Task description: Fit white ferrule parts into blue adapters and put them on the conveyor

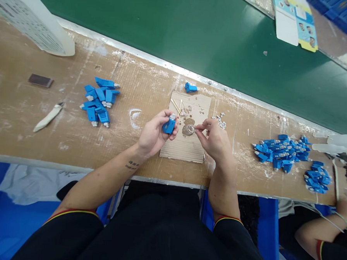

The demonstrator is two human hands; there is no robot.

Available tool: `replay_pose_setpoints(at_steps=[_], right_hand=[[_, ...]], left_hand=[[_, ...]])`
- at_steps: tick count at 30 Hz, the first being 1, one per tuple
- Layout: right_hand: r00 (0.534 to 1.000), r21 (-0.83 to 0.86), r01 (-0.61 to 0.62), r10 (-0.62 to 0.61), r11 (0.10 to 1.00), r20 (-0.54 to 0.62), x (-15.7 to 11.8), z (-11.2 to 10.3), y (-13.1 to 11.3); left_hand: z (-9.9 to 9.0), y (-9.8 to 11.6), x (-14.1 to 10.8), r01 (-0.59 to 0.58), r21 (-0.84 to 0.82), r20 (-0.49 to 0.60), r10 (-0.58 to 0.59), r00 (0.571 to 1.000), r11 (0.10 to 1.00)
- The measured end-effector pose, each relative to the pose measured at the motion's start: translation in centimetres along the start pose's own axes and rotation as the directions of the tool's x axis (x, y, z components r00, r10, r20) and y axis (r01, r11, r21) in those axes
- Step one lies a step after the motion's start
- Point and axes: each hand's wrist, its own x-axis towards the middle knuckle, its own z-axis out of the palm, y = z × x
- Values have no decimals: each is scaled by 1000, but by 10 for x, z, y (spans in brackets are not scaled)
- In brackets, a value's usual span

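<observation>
While my left hand (151, 138) grips a blue part (168, 126) in curled fingers, pale tip up, my right hand (218, 142) is at the jar (191, 128). Those fingers are closed to a pinch beside its rim; I cannot tell whether they hold something thin. I judge this as working at the jar with the part kept ready; any move between them calls for a level, short path over the card (180, 153). Sticks (176, 105) lie toward the card's far left corner, and grey bits (221, 123) just beyond its right edge, near my right knuckles. One loose part (191, 88) sits by the card's far edge. Leftward, bench (124, 121) separates the card from the left pile (99, 103); the right pile (283, 149) lies well apart, toward the bench's right end.
</observation>
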Motion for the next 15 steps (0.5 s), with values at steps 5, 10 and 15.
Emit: replay_pose_setpoints(at_steps=[5,10,15], right_hand=[[1000,-7,1,-1,1000,17,0,-1,0],[973,137,101,-69,985,-222,0,-4,-10],[867,391,264,-39,882,-497,0,3,-29]], left_hand=[[-3,0,0,-21,12,22,21,1000,1000],[-4,-5,0,-50,18,88,48,995,999],[-4,-15,-1,-81,59,178,69,982,995]])
